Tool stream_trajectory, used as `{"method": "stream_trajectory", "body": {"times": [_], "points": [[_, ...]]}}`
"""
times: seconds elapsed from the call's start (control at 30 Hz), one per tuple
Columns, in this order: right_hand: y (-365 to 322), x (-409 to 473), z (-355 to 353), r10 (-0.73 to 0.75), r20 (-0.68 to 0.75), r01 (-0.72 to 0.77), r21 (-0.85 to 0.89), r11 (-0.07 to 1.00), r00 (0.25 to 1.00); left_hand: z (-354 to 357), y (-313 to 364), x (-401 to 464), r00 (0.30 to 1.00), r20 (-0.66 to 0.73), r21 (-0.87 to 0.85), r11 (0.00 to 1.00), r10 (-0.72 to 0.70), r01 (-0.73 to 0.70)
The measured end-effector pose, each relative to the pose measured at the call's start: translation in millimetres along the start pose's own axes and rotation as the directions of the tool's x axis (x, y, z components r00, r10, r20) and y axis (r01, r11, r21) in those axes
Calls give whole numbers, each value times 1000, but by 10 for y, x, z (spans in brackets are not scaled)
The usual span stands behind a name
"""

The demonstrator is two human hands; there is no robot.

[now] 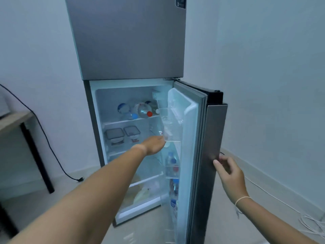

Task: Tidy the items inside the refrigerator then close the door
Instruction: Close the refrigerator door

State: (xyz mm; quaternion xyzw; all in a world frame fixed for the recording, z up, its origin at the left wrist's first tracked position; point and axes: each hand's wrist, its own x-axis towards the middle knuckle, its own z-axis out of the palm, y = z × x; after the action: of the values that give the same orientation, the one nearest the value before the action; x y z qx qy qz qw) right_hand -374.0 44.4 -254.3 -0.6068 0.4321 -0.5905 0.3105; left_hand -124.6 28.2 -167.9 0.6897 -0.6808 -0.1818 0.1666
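The main risk was at the door: if your right hand (228,171) pushed the refrigerator door (213,138) closed while your left hand (153,144) was inside, the door shelf (173,131) could strike your wrist or knock the small bottles (173,162) standing in the door racks. The water bottles (139,110) on the top shelf lay on their sides and could roll out when touched. Your left arm was stretched far forward, the hand flat with palm down, its fingertips hidden behind the clear door shelf, so I cannot tell if it held anything. Your right hand was half open, fingers touching the outer edge of the door, gripping nothing. Two lidded containers (123,133) sat on the middle shelf.
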Motion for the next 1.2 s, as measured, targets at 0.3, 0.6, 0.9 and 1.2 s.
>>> {"method": "stream_trajectory", "body": {"times": [0.3,0.6,0.9,1.2], "points": [[-452,9,708,-164,314,208,-112,972,935,-585,-594,-515,972,-193,-306,949,-135,71],[-1088,610,1367,-304,527,475,-225,850,794,-1260,-900,-674,898,-306,-574,814,-316,91],[-1607,1682,2027,-226,648,622,-484,615,727,-1516,-911,-365,847,-363,-655,753,-387,64],[-1208,2054,2575,-427,618,739,-435,514,661,-1573,-1175,21,630,-733,-447,879,-256,-164]]}}
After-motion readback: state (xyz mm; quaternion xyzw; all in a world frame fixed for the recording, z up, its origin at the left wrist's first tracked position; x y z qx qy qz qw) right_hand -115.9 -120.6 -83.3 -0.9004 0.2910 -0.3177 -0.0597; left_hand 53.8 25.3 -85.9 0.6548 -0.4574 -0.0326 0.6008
